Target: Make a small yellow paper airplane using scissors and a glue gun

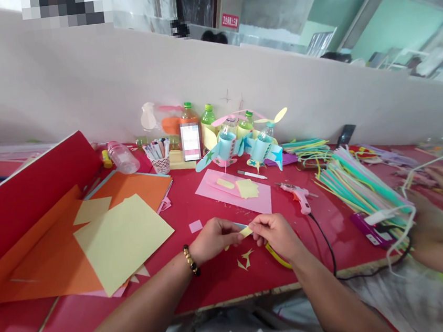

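Observation:
Between my two hands is a small strip of pale yellow paper (246,231), pinched at both ends above the red table (210,288). My left hand (216,239), with a beaded bracelet at its wrist, is closed on the left end. Closed fingers of my right hand (275,233) grip the right end. Beneath my right hand lies something with a yellow handle (278,255), mostly hidden. Yellow paper scraps (246,260) lie just below the hands. A pink sheet (262,199) bearing cut yellow pieces (247,188) is beyond them.
A pink glue gun (302,197) with a black cord lies to the right. Yellow and orange sheets (130,239) cover the left side. Decorated bottle crafts (227,144), a phone (191,141) and a pen cup (160,163) stand at the back. Another person's arms (438,238) reach in at right.

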`<state>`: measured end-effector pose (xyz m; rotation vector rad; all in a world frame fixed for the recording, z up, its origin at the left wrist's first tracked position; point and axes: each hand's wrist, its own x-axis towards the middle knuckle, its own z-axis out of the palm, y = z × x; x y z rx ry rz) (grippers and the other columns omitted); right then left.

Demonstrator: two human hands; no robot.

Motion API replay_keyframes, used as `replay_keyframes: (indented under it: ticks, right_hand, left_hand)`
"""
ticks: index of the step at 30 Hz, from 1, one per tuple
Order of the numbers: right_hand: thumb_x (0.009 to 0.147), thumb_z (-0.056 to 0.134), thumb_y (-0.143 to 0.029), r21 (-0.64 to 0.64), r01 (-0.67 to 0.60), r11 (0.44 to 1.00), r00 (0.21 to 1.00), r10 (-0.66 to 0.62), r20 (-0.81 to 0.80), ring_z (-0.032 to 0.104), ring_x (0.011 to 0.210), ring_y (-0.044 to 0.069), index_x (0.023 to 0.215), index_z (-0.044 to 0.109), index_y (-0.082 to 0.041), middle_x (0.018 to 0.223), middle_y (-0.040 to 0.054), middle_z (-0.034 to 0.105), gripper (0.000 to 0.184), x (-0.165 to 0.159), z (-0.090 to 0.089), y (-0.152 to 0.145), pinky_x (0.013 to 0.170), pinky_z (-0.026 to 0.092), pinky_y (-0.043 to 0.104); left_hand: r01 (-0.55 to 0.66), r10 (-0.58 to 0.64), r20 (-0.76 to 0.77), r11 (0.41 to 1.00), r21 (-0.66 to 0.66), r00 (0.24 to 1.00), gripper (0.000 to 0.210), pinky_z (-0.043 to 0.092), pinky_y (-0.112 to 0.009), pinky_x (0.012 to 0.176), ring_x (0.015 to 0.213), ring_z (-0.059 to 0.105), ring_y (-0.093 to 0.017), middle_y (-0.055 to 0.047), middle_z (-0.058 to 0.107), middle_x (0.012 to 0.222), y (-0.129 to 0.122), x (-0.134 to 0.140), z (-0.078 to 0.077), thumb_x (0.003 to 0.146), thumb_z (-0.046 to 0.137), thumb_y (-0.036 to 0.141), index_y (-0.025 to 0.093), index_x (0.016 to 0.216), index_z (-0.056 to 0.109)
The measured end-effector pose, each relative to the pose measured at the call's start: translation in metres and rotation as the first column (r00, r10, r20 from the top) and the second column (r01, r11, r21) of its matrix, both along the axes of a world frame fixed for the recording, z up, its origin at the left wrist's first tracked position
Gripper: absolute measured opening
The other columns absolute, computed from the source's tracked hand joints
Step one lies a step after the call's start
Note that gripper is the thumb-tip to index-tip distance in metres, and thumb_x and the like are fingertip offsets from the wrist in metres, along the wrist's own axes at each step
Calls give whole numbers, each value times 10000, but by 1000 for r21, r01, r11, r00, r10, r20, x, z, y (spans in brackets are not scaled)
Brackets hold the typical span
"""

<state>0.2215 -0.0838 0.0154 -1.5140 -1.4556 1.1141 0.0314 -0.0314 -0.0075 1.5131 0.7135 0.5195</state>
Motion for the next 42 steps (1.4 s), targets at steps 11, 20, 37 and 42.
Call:
replay_keyframes:
  ticks: [11, 20, 37, 42]
  right_hand:
    - [875, 493, -430, 71, 70, 995, 992, -77, 100, 538, 511, 129, 683, 546, -189, 573, -19, 541, 313, 5, -3, -4, 512, 425, 235]
    - [800, 543, -240, 115, -37, 993, 690, -58, 722, 583, 958, 266, 964, 614, -179, 994, 111, 637, 190, 75, -31, -28, 853, 453, 398]
    - [707, 662, -383, -116, 151, 982, 918, -96, 385, 543, 687, 174, 822, 532, -195, 741, 7, 556, 256, 77, -28, -60, 647, 434, 290]
    - [641, 658, -663, -259, 49, 965, 960, -117, -256, 390, 520, 83, 945, 544, -229, 788, 3, 516, 542, 47, -29, -91, 465, 344, 216]
  left_hand:
    - [-85, 118, 106, 957, -279, 987, 353, 289, -188, 436, 451, 386, -57, 31, 483, 521, -3, 4, -3, 684, 720, 450, 106, 690, 642]
    - [-125, 257, 275, 900, -419, 926, 270, 426, -210, 568, 568, 547, -99, -40, 641, 645, -2, 3, 2, 753, 689, 388, 130, 723, 614]
    - [-285, 504, 290, 780, -558, 813, 197, 275, -154, 427, 445, 369, -34, 55, 461, 494, 3, -2, 3, 716, 719, 277, 144, 702, 575]
    - [-223, 466, 334, 795, -564, 819, 182, 270, -170, 431, 440, 386, -43, 45, 474, 491, -1, -4, 9, 734, 690, 255, 148, 680, 553]
